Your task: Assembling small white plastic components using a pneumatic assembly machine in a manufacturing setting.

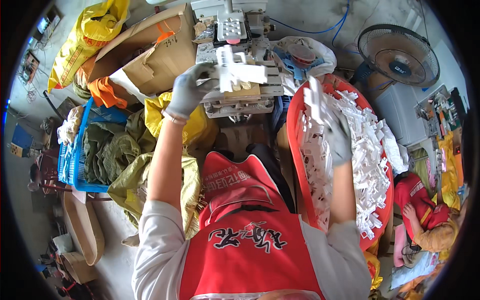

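Observation:
My left hand (188,92), in a grey glove, grips a white moulded plastic part (242,73) at its left end. That part is in front of a bench machine (231,30) with a metal plate and head. On the right, my right hand (340,140), also gloved and somewhat blurred, is over a red oval tub (295,145) and has a white plastic piece (315,102) at its fingertips. Heaped inside the tub are many similar white plastic parts (367,165). Fingers of the right hand are partly hidden behind the piece.
An open cardboard box (165,65) and yellow sacks (90,42) stand at the far left. Nearer are a blue basket (82,170) and a woven sack (132,185). A black fan (400,56) is at the far right. Another person (422,215) sits to the right.

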Demonstrator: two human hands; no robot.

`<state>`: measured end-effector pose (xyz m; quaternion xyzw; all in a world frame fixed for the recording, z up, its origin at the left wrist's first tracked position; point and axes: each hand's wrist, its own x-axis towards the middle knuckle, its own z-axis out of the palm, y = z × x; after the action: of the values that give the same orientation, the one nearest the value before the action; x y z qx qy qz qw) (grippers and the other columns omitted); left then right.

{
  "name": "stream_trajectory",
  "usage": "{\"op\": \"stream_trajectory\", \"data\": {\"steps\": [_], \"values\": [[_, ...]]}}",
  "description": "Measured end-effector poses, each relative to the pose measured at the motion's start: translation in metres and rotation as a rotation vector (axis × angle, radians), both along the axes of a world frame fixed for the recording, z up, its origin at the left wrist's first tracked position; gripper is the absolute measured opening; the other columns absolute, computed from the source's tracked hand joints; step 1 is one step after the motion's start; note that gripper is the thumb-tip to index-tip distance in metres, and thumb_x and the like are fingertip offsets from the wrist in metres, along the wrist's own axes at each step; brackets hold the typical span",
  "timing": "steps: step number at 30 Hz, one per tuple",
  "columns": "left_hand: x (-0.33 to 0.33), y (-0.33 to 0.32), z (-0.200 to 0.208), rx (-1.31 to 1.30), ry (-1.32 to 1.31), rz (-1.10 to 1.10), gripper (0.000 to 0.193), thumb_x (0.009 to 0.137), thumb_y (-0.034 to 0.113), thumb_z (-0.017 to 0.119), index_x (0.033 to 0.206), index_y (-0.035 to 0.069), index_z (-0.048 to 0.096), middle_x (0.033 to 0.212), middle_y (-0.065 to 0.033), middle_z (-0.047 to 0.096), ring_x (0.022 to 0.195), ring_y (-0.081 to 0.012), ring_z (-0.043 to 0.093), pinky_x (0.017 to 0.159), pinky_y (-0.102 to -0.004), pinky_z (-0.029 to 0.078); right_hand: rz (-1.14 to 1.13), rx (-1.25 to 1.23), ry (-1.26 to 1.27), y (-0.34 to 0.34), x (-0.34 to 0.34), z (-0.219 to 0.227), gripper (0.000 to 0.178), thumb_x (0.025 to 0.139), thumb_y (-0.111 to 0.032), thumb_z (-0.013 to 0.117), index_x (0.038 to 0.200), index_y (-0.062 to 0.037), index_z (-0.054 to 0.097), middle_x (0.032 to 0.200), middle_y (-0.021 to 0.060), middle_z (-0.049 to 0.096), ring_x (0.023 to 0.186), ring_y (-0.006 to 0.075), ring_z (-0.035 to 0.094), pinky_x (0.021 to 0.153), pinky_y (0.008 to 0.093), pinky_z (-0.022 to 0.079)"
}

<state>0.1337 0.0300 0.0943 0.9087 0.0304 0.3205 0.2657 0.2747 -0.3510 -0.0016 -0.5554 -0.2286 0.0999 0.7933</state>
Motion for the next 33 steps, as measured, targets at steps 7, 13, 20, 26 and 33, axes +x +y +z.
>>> {"op": "stream_trajectory", "data": {"steps": [7,13,20,26,33], "values": [[-0.13,0.014,-0.056,-0.148,-0.075,0.39,0.033,0.078,0.008,0.069,0.109,0.0,0.06,0.096,-0.0079,0.067,0.083,-0.0144,0.064,0.076,-0.0262,0.05,0.344,-0.29,-0.157,0.156,0.026,0.056,0.034,0.086,-0.007,0.06,0.119,-0.0033,0.055,0.101,0.0016,0.059,0.078,0.0077,0.054,0.065,0.0211,0.045],[-0.266,0.012,-0.119,-0.298,0.197,0.851,0.026,0.084,0.007,0.06,0.109,-0.001,0.061,0.098,-0.0091,0.066,0.084,-0.0173,0.061,0.079,-0.0293,0.049,0.115,-0.516,-0.607,0.177,0.023,0.06,0.028,0.079,-0.009,0.059,0.105,-0.0032,0.065,0.097,0.0126,0.067,0.089,0.0186,0.063,0.081,0.0323,0.049],[-0.334,0.0,-0.172,-0.406,0.15,0.811,0.024,0.092,0.01,0.051,0.108,-0.006,0.058,0.104,-0.0187,0.062,0.095,-0.0301,0.058,0.09,-0.0383,0.048,-0.019,-0.752,-0.836,0.172,-0.004,0.067,0.035,0.079,-0.023,0.059,0.113,-0.0139,0.061,0.104,0.0131,0.062,0.092,0.03,0.061,0.083,0.0387,0.047],[-0.37,0.033,-0.209,-0.265,0.443,0.79,0.025,0.086,0.014,0.061,0.105,-0.003,0.062,0.102,-0.0138,0.065,0.09,-0.0223,0.061,0.081,-0.0289,0.049,-0.45,-0.438,-0.819,0.085,-0.05,0.03,0.035,0.08,-0.02,0.063,0.112,-0.0065,0.056,0.114,0.0114,0.057,0.096,0.0287,0.06,0.078,0.0356,0.05],[-0.398,0.069,-0.222,0.063,0.561,0.86,0.022,0.087,0.013,0.059,0.103,-0.002,0.062,0.096,-0.0118,0.066,0.085,-0.0225,0.063,0.076,-0.03,0.051,-0.671,-1.202,-0.34,-0.128,-0.058,-0.15,0.023,0.073,-0.016,0.063,0.094,-0.007,0.061,0.085,0.0134,0.061,0.08,0.0333,0.06,0.074,0.0429,0.048]]}}
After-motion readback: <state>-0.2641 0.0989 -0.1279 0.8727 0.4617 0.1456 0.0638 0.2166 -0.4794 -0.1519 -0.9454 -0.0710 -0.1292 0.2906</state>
